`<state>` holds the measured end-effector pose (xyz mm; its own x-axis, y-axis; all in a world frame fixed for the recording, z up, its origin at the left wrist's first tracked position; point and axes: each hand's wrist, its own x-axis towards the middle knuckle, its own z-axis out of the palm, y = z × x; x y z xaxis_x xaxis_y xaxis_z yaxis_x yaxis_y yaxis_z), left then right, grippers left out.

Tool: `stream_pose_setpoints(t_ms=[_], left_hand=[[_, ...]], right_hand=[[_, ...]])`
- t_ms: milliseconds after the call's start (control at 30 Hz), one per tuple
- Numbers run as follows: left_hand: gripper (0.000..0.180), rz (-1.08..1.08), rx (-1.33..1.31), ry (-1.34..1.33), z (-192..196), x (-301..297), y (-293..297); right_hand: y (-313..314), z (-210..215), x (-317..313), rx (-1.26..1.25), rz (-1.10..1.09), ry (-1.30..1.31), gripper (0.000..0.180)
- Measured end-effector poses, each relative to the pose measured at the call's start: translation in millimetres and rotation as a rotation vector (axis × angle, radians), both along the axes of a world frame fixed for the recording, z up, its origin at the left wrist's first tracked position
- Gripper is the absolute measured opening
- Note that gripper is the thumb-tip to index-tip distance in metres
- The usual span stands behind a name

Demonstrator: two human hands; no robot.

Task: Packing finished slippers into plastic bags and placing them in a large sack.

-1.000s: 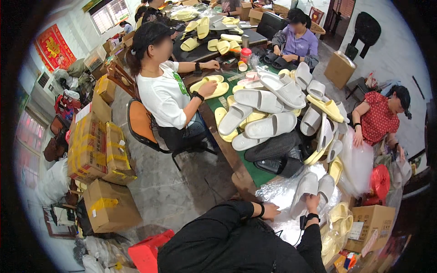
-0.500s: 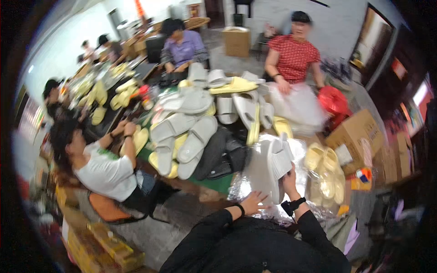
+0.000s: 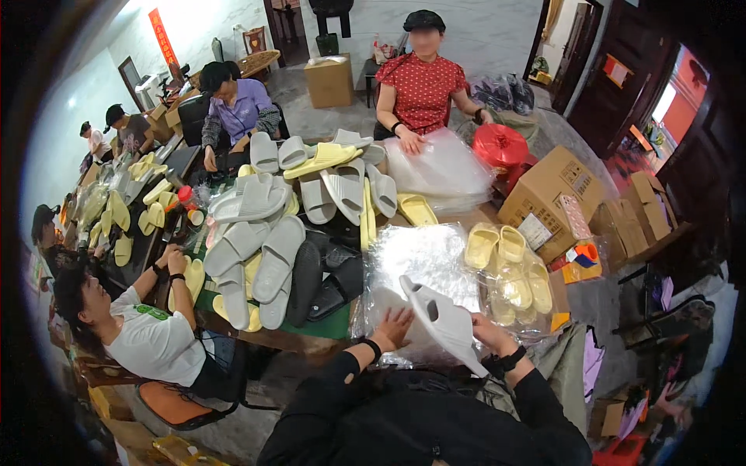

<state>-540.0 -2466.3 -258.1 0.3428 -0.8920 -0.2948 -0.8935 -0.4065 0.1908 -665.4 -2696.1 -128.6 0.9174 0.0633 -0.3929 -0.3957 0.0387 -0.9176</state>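
Your right hand is closed on a tilted gray slipper by its side, left hand spread open, resting on clear plastic

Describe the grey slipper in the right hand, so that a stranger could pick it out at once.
Find the green-topped table heaped with slippers, then the shiny plastic sheets at its near end. Over these, the camera wearer's right hand holds the grey slipper at a tilt. Unlike the heaped grey slippers, it is in a hand.
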Motion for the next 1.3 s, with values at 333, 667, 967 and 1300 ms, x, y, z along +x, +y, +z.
stream_pose_setpoints(t_ms=[333,667,967,1300], left_hand=[[0.063,0.129,-0.129,0.079,3.6,26.4,-5.5],[0.035,0.635,-0.605,0.559,6.5,20.8,1.3],[0.035,0.617,-0.692,0.480,37.2,27.1,-4.2],[0.044,0.451,-0.540,0.207,73.9,11.7,-37.5]], right_hand=[[2.2,31.1,-17.6,0.057,0.240,0.175,0.030],[-9.3,-14.4,-28.4,0.106,0.272,0.141,0.036],[-10.8,-0.6,-23.2,0.012,0.246,0.049,0.030],[-4.0,-57.7,-22.4,-0.731,-0.083,-0.264,0.029]])
